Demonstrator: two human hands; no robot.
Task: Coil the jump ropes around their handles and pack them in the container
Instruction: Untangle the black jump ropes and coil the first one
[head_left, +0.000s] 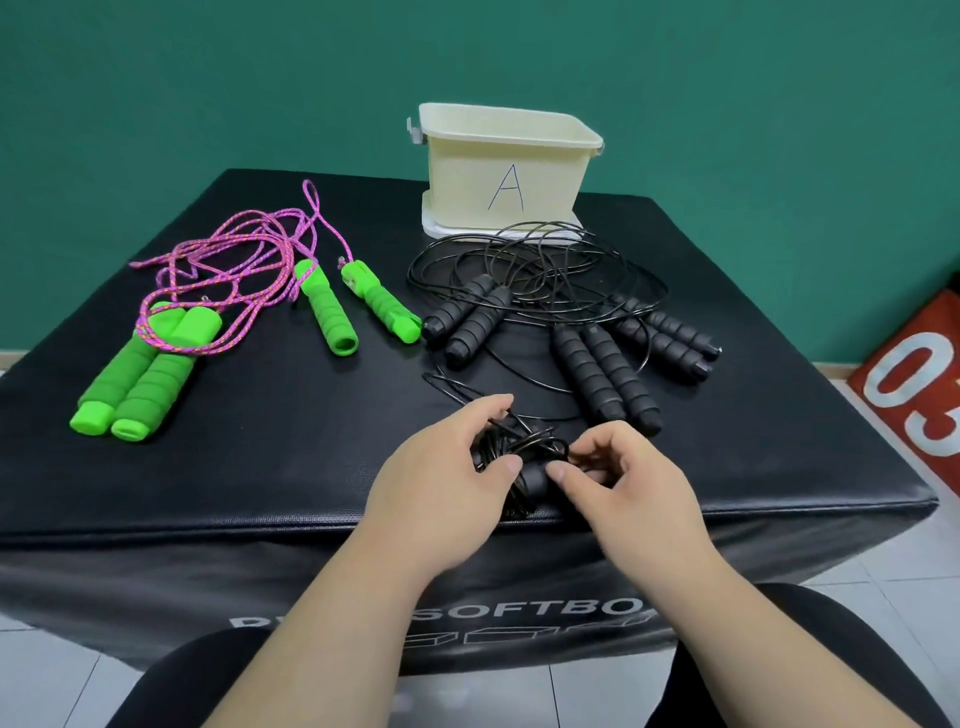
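The left grip (447, 467) curls round a black rope (524, 452), a bundle of thin glossy cord wound over its handles, and the right grip (628, 483) pinches the bundle's end between thumb and fingers. Both sit low in the centre of the frame, just inside the front edge of the bench (260, 467), a black padded box with a grained vinyl skin and rounded corners. One loose loop of the cord trails up from the bundle.

Bare padding lies open to the left of the hands and along the front edge. The container (511, 166), a cream plastic tub marked "A", stands at the back edge, upper centre, on a white lid (441, 228). Below it, three pairs of ribbed black handles (605, 374) lie in tangled cord. At left, two pairs of ribbed foam green handles (140, 374) lie under a braided pink cord (234, 249). A red sign (914, 384) leans at the right edge.
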